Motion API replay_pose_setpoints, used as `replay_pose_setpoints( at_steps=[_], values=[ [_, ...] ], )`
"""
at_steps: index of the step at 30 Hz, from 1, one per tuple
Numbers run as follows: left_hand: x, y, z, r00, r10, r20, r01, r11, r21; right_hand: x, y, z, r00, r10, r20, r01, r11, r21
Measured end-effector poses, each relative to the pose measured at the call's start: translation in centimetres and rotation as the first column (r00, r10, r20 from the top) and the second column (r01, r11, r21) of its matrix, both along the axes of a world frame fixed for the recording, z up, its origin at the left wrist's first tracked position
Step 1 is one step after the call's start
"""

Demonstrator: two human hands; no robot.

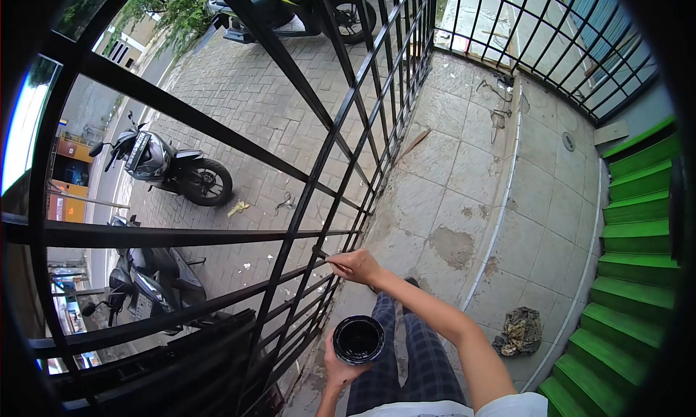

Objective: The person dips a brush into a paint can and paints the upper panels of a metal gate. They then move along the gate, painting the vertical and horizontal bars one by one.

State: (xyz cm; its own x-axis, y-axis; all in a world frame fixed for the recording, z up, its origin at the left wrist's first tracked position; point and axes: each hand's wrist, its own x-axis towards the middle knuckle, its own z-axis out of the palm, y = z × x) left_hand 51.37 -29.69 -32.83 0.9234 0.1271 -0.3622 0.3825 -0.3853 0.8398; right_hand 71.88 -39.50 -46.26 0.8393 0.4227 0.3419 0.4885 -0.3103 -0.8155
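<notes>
My right hand (354,265) is closed on a thin brush (320,254), whose dark tip is against a bar of the black metal fence (296,232). Lower down, my left hand (341,366) is wrapped round an open can (359,339) with black liquid inside and dark smears on its rim. The can is upright, in front of my checkered trousers and a short way below my right hand. The bars near the brush look black and glossy.
The fence runs along my left and turns across the far end. Beyond it are motorcycles (170,167) on paving. On my right are a crumpled stained cloth (520,331) on the tiled floor (435,170) and a green folding shutter (623,301). A brown strip (413,144) lies ahead.
</notes>
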Motion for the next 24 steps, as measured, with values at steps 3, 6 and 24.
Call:
replay_pose_setpoints(
  at_steps=[3,6,24],
  values=[
    [-2.4,0.6,0.8,0.997,0.077,-0.007,-0.076,0.997,0.02,-0.7,0.6,0.6,0.989,-0.147,-0.014,0.147,0.986,0.079],
    [-3.8,1.6,1.2,0.995,0.097,0.022,-0.098,0.995,0.032,-2.6,1.8,0.8,0.996,-0.082,-0.036,0.083,0.997,0.013],
    [-11.1,14.3,1.7,0.983,-0.143,0.118,0.139,0.989,0.045,-12.2,7.5,0.1,0.913,-0.393,-0.108,0.403,0.91,0.093]
  ],
)
